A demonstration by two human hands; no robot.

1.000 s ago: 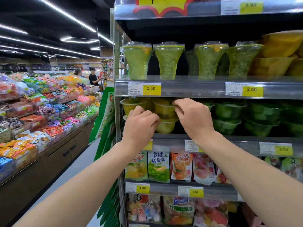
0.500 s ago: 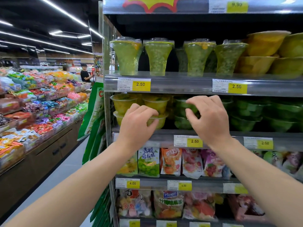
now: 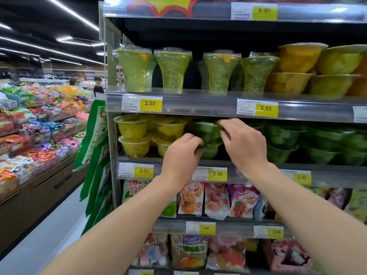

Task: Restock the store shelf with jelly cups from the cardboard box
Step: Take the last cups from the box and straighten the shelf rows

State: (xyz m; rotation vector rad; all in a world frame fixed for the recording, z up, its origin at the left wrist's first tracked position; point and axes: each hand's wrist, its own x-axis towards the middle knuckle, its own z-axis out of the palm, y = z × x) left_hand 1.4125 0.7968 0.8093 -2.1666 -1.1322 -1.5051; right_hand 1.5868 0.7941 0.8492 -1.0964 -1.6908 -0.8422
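Both of my hands reach into the second shelf (image 3: 248, 171) from the top. My left hand (image 3: 181, 155) and my right hand (image 3: 241, 143) curl round a stack of two green jelly cups (image 3: 208, 133), one hand on each side. Stacked yellow jelly cups (image 3: 133, 133) stand to the left of the green stack. More green jelly cups (image 3: 317, 143) fill the shelf to the right. The cardboard box is out of view.
Tall green jelly cups (image 3: 172, 70) and yellow bowls (image 3: 297, 58) stand on the shelf above. Pouches of jelly (image 3: 216, 199) hang on the shelves below. An aisle floor (image 3: 39, 235) runs along the left, beside a candy display (image 3: 39, 120). Two people (image 3: 98, 86) stand far down the aisle.
Both hands have shifted right along the shelf, from the yellow cups to the green stack, and now hold it from both sides.
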